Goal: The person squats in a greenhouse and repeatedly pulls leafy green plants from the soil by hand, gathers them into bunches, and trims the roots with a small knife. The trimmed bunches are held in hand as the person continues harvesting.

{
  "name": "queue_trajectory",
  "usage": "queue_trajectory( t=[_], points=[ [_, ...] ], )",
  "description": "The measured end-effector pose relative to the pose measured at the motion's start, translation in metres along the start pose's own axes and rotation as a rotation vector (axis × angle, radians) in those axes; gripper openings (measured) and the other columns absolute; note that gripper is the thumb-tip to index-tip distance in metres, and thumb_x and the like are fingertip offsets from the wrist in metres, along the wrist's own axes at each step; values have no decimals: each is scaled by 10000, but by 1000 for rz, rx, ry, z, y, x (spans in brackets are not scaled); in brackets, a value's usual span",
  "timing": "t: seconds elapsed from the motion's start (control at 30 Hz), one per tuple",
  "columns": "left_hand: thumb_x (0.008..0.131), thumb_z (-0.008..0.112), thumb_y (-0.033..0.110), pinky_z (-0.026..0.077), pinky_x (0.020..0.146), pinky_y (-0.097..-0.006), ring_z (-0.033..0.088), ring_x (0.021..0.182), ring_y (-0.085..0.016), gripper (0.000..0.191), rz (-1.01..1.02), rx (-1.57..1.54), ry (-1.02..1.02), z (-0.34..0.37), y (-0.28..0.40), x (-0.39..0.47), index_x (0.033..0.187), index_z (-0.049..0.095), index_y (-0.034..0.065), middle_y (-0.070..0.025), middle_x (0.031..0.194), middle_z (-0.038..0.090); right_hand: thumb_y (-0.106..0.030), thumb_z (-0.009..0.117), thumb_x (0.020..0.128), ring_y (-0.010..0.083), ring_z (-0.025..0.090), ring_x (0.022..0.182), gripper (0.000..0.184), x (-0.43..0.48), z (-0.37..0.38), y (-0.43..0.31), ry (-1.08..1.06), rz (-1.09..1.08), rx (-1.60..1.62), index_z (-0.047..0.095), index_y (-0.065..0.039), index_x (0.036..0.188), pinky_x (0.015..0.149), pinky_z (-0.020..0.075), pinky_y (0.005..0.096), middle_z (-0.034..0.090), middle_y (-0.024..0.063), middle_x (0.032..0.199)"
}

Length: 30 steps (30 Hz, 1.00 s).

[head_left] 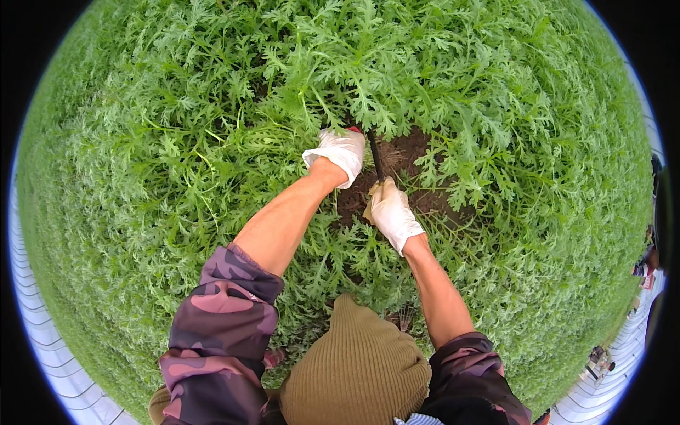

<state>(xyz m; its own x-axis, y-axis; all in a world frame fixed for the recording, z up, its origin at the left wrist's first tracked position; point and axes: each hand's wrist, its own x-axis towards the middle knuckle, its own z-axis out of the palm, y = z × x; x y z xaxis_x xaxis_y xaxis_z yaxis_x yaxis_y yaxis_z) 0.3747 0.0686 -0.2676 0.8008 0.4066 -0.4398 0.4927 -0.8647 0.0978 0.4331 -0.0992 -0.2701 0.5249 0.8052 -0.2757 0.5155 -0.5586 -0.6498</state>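
My left hand [340, 151], in a white glove, reaches in among green plants with deeply lobed leaves [366, 85]. Leaves cover its fingers, so what they hold is hidden; a bit of red [354, 129] shows beside them. My right hand [392, 210], also in a white glove with yellowish stains, is closed around a slim dark tool [375, 156]. The tool points away from me, and its far end goes out of sight under the leaves. Between and beyond the hands lies bare brown soil [414, 146], with fine dry roots or stalks [390, 155] next to the tool.
Dense plants [159, 159] surround the patch on every side. Cut or bent stems [441, 228] lie right of my right hand. Ribbed pale sheeting [58, 366] borders the field at lower left and right. At the right rim are a partly visible person [649, 260] and small objects [599, 361].
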Motion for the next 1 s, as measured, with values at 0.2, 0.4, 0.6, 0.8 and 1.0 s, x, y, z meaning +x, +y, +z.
queue_trajectory(
  t=[0.2,0.4,0.6,0.8,1.0],
  points=[
    [790,558,112,535,681,-412,693,790,-297,165,30,33,61,6,-3,2,852,695,45,-146,791,681,-130,440,991,393,608,680,219,-2,-15,-1,-174,64,28,546,56,945,607,457,420,595,258,745],
    [762,616,101,524,618,-421,704,741,-311,123,-4,15,6,-9,6,0,809,701,28,-169,773,697,-123,432,974,415,600,759,221,22,-8,-10,-230,135,109,538,56,900,702,475,431,604,280,816],
    [762,621,78,511,591,-427,708,745,-319,113,35,-56,103,4,2,-3,811,714,36,-184,800,709,-123,413,953,288,585,730,241,25,0,10,-293,167,258,548,75,920,713,480,402,590,204,772],
    [750,614,71,503,567,-414,690,670,-286,98,19,127,82,2,3,-1,775,702,36,-164,725,684,-159,463,965,381,648,776,259,10,14,17,-294,182,104,559,76,918,747,492,434,607,287,795],
    [734,616,77,519,574,-416,685,654,-281,93,56,95,122,24,-1,-8,777,689,37,-140,706,673,-176,512,948,475,627,823,242,29,19,-2,-196,116,56,595,22,836,695,487,472,630,292,825]
  ],
)
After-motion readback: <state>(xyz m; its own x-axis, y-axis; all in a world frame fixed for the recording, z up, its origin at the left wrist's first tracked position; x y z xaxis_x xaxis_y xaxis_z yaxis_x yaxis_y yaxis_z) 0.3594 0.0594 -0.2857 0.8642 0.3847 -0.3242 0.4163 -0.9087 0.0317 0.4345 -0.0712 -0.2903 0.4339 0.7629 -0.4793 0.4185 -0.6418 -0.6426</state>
